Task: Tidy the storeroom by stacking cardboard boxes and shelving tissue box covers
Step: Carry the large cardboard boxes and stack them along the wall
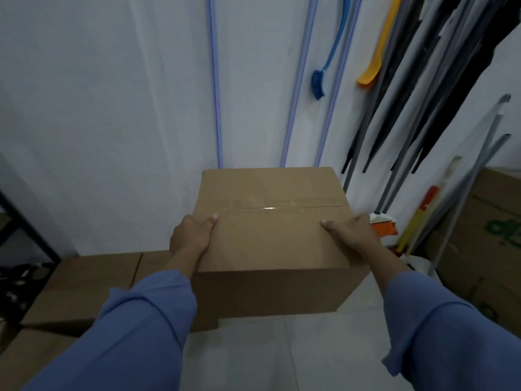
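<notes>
A taped brown cardboard box is held up in front of me, above the floor and close to the white wall. My left hand grips its left side, thumb lying on the top face. My right hand grips its right side the same way, thumb on top. Both arms wear blue sleeves. Lower cardboard boxes lie on the floor to the left, partly under the held box. No tissue box covers are in view.
Blue brush and orange brush hang on the wall. Mop and broom poles lean at the right. A large printed carton stands at the right edge. A black shelf frame is at the left. Grey tiled floor lies below.
</notes>
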